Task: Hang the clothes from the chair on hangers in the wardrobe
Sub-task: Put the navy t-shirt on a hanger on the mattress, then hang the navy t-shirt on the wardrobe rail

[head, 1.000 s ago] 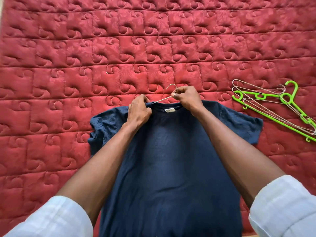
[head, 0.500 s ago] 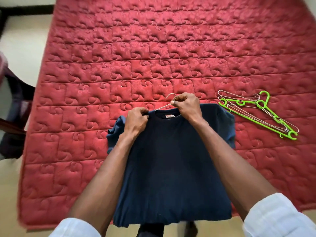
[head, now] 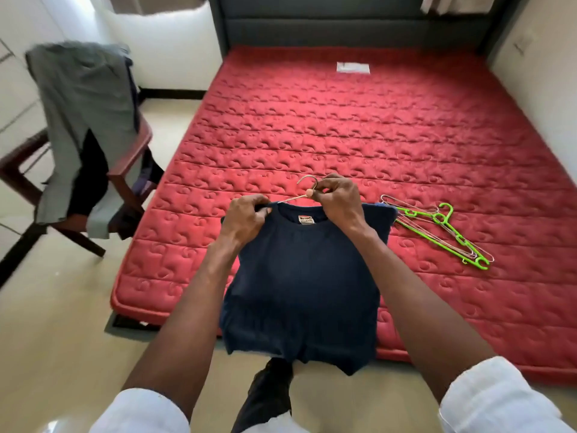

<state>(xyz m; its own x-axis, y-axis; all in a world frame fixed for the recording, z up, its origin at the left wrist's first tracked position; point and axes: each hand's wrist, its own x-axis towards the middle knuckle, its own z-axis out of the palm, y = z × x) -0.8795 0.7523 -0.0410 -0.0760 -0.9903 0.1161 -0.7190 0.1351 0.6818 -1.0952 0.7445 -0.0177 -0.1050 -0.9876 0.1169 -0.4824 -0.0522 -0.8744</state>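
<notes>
A navy T-shirt [head: 299,282] hangs in the air over the near edge of the red mattress [head: 343,135], on a thin wire hanger [head: 307,190] whose hook sticks out above the collar. My right hand [head: 337,198] pinches the hanger at its neck, just below the hook. My left hand [head: 246,217] grips the left side of the collar. The wooden chair [head: 131,164] stands at the left of the bed with a grey garment [head: 84,120] and darker clothes draped over it.
Spare hangers, green plastic [head: 452,235] and wire, lie on the mattress to the right of the shirt. A dark headboard [head: 343,23] closes the far end. Beige floor [head: 62,323] lies between chair and bed. My dark shoe [head: 268,382] shows below the shirt.
The shirt has been lifted off the mattress and now hangs from the hanger. The view has pulled back and up, bringing the chair and headboard into sight. Both hands keep their holds.
</notes>
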